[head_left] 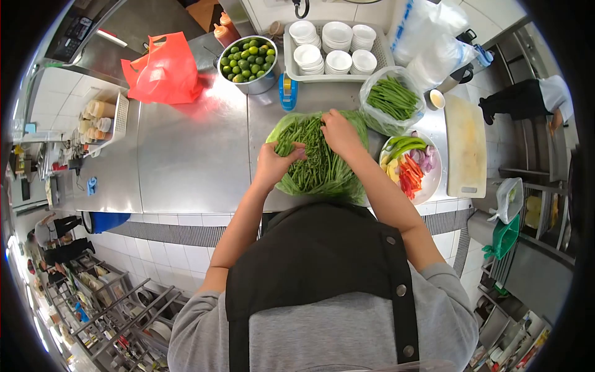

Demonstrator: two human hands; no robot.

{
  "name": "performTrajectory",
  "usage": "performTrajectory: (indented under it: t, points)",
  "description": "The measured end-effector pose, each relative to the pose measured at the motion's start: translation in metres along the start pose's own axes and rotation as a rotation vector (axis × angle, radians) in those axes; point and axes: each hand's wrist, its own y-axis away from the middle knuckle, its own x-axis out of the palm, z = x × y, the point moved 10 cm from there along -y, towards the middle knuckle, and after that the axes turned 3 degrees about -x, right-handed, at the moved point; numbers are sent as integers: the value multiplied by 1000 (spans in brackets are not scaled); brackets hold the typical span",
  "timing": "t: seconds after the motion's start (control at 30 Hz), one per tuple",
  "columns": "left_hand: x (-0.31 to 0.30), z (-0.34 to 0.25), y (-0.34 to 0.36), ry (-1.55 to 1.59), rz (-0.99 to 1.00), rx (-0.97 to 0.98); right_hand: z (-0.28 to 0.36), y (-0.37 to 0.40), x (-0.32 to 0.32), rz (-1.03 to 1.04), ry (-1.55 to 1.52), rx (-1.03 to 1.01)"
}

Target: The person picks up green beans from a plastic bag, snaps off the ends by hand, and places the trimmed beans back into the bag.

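An opened green-tinted plastic bag (356, 180) lies on the steel counter in front of me, full of thin green vegetable stalks (313, 164) that look like asparagus. My left hand (276, 163) is at the bag's left side, thumb and fingers closed around a small bunch of the stalks. Over the upper right part of the pile is my right hand (339, 132), its fingers bent and pinched together at the stalks. What those fingertips hold is too small to make out.
Right of the bag are a plate (432, 184) of cut vegetables, a bag of green beans (392, 99) and a cutting board (467, 149). Behind stand a tape dispenser (287, 93), a pot of limes (249, 60) and a basket (387, 57) of white cups. A red bag (162, 71) sits left.
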Motion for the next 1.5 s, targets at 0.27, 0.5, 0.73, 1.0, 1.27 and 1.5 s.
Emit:
performTrajectory:
  t: [0.27,0.5,0.73,1.0,1.27,1.5]
  points:
    - [-2,-10,-3,79,-103,68,-2,-13,-6,-100,-186,-42]
    - [2,-44,-13,74,-210,335,36,6,-80,-219,-675,-118]
    - [29,-42,-23,110,-31,77,19,19,-55,-87,-1070,79]
    - [43,-18,-12,453,213,-163,18,39,-6,292,-1794,431]
    - [31,-3,-15,1066,266,-259,-22,46,6,154,-284,109]
    - [25,24,-7,1022,173,-295,9,48,2,53,75,134]
